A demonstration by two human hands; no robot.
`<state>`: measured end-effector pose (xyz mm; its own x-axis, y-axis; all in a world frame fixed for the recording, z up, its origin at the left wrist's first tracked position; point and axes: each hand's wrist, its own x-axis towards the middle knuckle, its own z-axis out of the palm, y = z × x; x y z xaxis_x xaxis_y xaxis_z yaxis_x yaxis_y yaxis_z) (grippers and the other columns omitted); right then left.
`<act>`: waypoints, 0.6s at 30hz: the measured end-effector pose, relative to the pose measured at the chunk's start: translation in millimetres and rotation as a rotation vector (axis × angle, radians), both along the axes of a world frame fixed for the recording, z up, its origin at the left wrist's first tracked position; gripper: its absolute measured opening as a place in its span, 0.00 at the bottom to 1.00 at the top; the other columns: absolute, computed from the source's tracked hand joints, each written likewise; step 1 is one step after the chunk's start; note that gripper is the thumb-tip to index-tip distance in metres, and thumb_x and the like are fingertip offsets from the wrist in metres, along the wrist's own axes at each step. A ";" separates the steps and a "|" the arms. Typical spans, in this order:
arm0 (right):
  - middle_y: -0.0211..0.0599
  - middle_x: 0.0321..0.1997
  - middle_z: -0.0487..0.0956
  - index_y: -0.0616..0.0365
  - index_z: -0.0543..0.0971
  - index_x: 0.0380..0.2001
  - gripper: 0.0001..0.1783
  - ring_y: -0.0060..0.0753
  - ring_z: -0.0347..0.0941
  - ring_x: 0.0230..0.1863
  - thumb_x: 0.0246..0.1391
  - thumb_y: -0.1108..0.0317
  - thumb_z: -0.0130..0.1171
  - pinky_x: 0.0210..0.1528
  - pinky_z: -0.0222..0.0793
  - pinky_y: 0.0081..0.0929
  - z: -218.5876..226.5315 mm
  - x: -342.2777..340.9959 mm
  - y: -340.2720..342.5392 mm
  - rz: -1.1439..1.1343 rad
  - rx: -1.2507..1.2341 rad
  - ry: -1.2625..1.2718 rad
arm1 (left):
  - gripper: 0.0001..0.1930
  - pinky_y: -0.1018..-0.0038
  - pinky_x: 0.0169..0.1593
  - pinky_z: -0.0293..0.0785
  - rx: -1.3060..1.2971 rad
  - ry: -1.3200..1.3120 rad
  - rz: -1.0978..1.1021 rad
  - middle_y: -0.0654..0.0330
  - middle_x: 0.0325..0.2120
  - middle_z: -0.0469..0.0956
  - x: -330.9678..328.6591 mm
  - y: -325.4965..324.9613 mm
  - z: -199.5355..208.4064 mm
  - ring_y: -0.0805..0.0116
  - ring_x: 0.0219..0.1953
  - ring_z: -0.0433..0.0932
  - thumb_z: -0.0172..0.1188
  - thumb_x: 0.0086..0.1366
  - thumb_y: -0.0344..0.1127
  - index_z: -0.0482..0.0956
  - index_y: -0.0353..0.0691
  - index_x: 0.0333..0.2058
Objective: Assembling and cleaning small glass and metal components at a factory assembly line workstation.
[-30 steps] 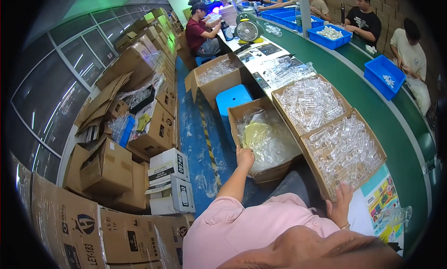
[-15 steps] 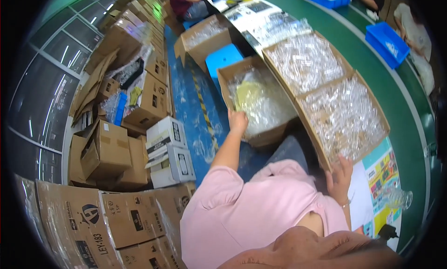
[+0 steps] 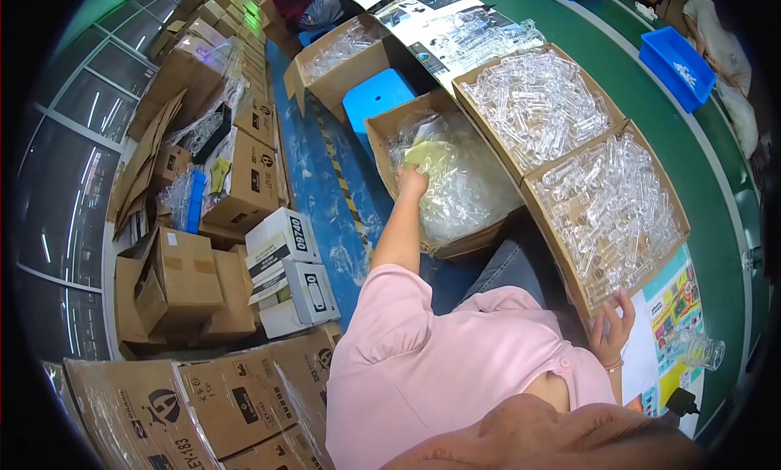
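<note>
My left hand (image 3: 412, 182) reaches over the near left side of a deep brown carton (image 3: 376, 141). Its fingers are a little bent and apart, at the edge of a pale yellow sheet (image 3: 433, 156). Crumpled clear plastic bags (image 3: 468, 202) fill the carton around the sheet. My right hand (image 3: 612, 333) is open with its fingers spread, beside the near corner of a shallow carton (image 3: 576, 285). Its fingertips are at the carton's wall. Many clear tube-shaped pieces (image 3: 610, 210) lie loose in this carton.
A second shallow carton of clear pieces (image 3: 533, 104) adjoins the first. A clear glass-like vessel (image 3: 701, 350) lies at the right on printed sheets. A blue stool (image 3: 377, 98) stands beyond the deep carton. Stacked cartons (image 3: 220, 397) line the left. Other people sit farther off.
My left hand has moved from the deep carton's rim inward to the yellow sheet. My right hand has shifted slightly right and down along the shallow carton's edge. The whole view has turned slightly.
</note>
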<state>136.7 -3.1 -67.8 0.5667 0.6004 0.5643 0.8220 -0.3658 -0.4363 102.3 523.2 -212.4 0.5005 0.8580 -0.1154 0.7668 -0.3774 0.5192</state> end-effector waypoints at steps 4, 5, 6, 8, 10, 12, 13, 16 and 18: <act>0.53 0.54 0.62 0.61 0.69 0.41 0.16 0.49 0.65 0.50 0.46 0.80 0.49 0.51 0.62 0.37 10.9 -2.0 5.4 -0.026 -0.044 0.008 | 0.26 0.63 0.58 0.55 0.076 -0.006 0.001 0.41 0.57 0.51 10.0 28.2 -22.2 0.43 0.56 0.56 0.59 0.47 0.42 0.72 0.40 0.47; 0.53 0.54 0.63 0.60 0.69 0.41 0.16 0.49 0.66 0.49 0.46 0.81 0.49 0.51 0.63 0.37 13.6 -0.5 7.5 -0.020 -0.063 0.010 | 0.26 0.63 0.58 0.55 0.104 -0.020 -0.014 0.42 0.56 0.54 11.3 36.7 -26.6 0.45 0.56 0.57 0.60 0.47 0.41 0.71 0.38 0.46; 0.53 0.53 0.63 0.60 0.69 0.41 0.16 0.49 0.67 0.48 0.45 0.81 0.49 0.50 0.64 0.36 17.2 1.4 9.8 -0.011 -0.080 0.012 | 0.26 0.63 0.58 0.55 0.106 -0.022 -0.017 0.42 0.56 0.54 9.9 45.9 -30.1 0.45 0.56 0.57 0.60 0.47 0.41 0.71 0.38 0.46; 0.53 0.53 0.63 0.60 0.69 0.41 0.17 0.48 0.67 0.47 0.45 0.82 0.49 0.49 0.64 0.36 28.5 8.9 17.0 0.021 -0.080 -0.012 | 0.27 0.65 0.58 0.56 -0.176 -0.191 -0.069 0.44 0.51 0.63 2.0 63.3 -34.3 0.51 0.55 0.61 0.61 0.46 0.39 0.71 0.34 0.46; 0.53 0.53 0.64 0.59 0.69 0.41 0.17 0.48 0.68 0.46 0.44 0.83 0.49 0.48 0.65 0.35 42.3 18.3 28.9 0.066 -0.083 -0.034 | 0.25 0.66 0.57 0.57 -0.175 -0.293 -0.059 0.46 0.48 0.66 -6.3 69.4 -22.6 0.52 0.54 0.63 0.60 0.48 0.37 0.71 0.34 0.46; 0.51 0.52 0.64 0.60 0.70 0.41 0.20 0.46 0.70 0.44 0.40 0.85 0.49 0.46 0.66 0.35 57.7 27.6 40.1 0.139 -0.042 -0.095 | 0.23 0.66 0.56 0.58 -0.193 -0.388 -0.066 0.47 0.45 0.69 -4.8 55.9 4.1 0.53 0.53 0.64 0.59 0.49 0.34 0.70 0.33 0.45; 0.52 0.52 0.64 0.60 0.69 0.42 0.22 0.46 0.70 0.43 0.39 0.86 0.49 0.46 0.66 0.35 62.5 32.0 45.4 0.146 -0.029 -0.121 | 0.23 0.69 0.56 0.59 -0.005 -0.366 -0.182 0.47 0.47 0.68 3.2 38.2 35.8 0.56 0.53 0.64 0.58 0.51 0.33 0.69 0.34 0.48; 0.52 0.53 0.63 0.60 0.68 0.45 0.24 0.49 0.68 0.48 0.40 0.85 0.50 0.49 0.65 0.36 95.3 47.5 96.6 0.340 -0.022 0.043 | 0.22 0.73 0.55 0.60 0.187 -0.414 -0.315 0.50 0.49 0.66 -19.5 -5.8 134.0 0.60 0.53 0.64 0.54 0.55 0.30 0.67 0.34 0.50; 0.51 0.56 0.62 0.59 0.65 0.49 0.27 0.50 0.62 0.54 0.41 0.81 0.54 0.54 0.60 0.35 119.5 49.8 156.3 0.433 -0.084 0.129 | 0.21 0.73 0.55 0.60 0.186 -0.502 -0.344 0.52 0.50 0.65 -40.2 -26.7 177.4 0.63 0.53 0.65 0.52 0.57 0.29 0.66 0.34 0.50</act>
